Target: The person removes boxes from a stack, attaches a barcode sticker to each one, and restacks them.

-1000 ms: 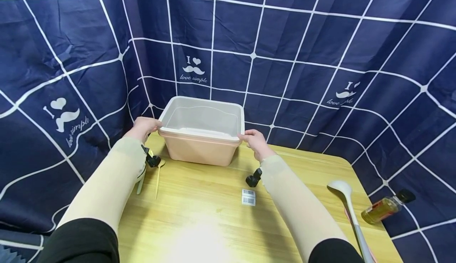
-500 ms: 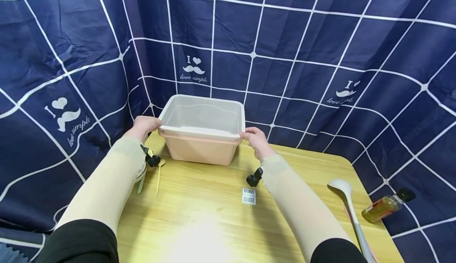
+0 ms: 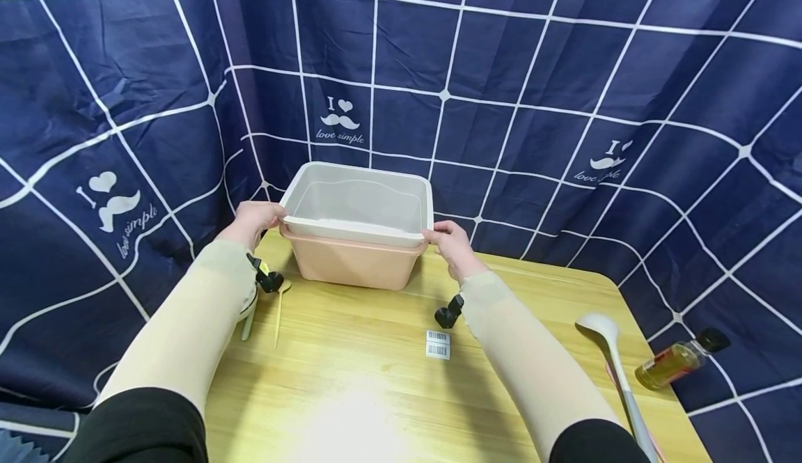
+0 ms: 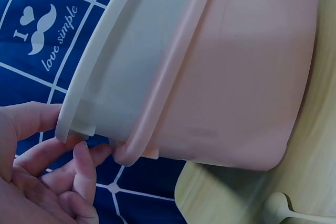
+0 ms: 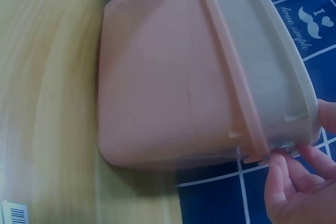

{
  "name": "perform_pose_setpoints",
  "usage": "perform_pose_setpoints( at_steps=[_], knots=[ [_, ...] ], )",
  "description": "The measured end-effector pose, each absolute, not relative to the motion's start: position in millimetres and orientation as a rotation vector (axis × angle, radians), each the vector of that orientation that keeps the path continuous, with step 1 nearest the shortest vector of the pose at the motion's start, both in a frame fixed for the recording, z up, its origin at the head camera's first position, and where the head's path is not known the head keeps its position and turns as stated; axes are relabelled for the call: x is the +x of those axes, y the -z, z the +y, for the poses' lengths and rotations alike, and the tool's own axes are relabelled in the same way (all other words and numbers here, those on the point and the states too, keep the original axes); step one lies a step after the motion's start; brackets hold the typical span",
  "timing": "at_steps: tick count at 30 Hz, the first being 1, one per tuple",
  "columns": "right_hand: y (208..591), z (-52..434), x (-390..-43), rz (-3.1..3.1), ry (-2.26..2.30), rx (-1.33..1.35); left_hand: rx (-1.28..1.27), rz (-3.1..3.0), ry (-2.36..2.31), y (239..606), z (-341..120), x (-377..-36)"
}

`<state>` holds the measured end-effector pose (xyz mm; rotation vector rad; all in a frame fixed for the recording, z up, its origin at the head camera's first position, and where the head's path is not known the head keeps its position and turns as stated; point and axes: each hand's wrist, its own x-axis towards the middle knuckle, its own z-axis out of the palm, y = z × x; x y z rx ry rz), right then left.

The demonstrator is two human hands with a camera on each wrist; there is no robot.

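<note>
The left hand [image 3: 250,221] and right hand [image 3: 452,244] each grip an end rim of the white tub [image 3: 357,202], which sits partly raised inside the pink tub [image 3: 354,262] standing at the bench's [image 3: 351,379] far edge.

White translucent inner bin [image 3: 357,202] sat nested in pink tub [image 3: 354,261], raised partway so rims were apart, approx. level. Pink tub stood on tabletop [image 3: 376,379] at far edge.
</note>
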<state>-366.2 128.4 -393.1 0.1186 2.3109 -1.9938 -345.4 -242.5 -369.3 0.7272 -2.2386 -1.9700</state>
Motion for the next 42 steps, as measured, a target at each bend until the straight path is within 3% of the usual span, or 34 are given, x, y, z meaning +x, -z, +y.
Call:
perform_pose_setpoints(
  at_steps=[15,24,34,42],
  knots=[
    [362,127,-364,2.282,2.114,0.134,0.603,-2.086,2.046,352,-240,-342],
    [317,138,-352,2.318,2.274,0.033,0.475,-1.87,2.06,317,-222,-339],
    [259,200,-330,2.4,2.465,0.063,0.197,-1.64,2.153,268,-152,-346],
    [244,260,-309,2.307,2.712,0.201,0.058,-1.626,2.237,260,-84,-360]
  ],
)
